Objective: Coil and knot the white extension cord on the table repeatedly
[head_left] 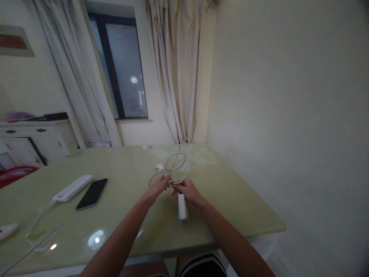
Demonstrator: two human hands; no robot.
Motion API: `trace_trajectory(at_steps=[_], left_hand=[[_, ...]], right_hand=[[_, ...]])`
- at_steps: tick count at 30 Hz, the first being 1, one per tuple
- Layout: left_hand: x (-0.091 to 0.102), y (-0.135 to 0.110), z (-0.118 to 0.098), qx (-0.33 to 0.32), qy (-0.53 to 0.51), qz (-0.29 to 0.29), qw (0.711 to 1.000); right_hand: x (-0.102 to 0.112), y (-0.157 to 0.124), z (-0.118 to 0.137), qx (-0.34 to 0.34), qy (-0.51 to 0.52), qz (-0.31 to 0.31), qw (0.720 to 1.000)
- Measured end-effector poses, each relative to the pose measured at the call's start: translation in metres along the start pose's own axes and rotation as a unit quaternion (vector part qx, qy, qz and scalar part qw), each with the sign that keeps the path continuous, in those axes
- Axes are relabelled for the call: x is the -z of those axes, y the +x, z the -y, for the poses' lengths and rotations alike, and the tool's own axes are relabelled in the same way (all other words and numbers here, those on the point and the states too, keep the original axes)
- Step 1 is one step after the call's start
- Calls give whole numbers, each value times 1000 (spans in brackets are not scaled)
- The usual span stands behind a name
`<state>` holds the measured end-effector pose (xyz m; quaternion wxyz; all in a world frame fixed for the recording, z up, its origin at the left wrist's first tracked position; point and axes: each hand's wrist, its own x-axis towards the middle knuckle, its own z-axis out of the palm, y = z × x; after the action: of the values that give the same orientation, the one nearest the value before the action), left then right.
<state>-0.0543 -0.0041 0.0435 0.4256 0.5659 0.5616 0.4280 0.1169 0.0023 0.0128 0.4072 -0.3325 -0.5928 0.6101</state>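
My left hand (160,185) and my right hand (188,190) are close together over the table, fingers closed on a pale grey cable (188,169). The cable loops out beyond my hands toward the table's far edge. A white plug (160,168) at the cable lies just past my left hand. Below my right hand is a white power adapter (182,207), a rectangular block near the front edge of the table. The exact spot where my fingers pinch the cable is small and partly hidden.
On the glossy table (121,165), a white power strip (74,187) with its cord and a dark phone (92,193) lie to the left. A white mouse-like object (8,231) sits at the far left. A wall (288,115) runs along the right side.
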Motion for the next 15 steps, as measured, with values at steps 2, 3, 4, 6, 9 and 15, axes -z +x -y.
trace_trajectory(at_steps=[2,3,4,6,9,15], left_hand=[[9,-4,0,-16,6,35,999],[12,-7,-1,-26,9,43,999],[15,-9,-1,-35,8,46,998],[17,-11,-3,-54,-5,29,998],[20,-8,-7,-53,-50,-38,997],[77,13,-20,18,-349,-295,889]], right_hand=[[1,-3,4,-2,5,12,1000],[0,-4,5,1,7,18,1000],[-2,-5,7,4,7,22,1000],[-6,-5,10,3,5,24,1000],[-11,-10,19,-24,-5,22,999],[13,-78,50,-114,-123,124,978]])
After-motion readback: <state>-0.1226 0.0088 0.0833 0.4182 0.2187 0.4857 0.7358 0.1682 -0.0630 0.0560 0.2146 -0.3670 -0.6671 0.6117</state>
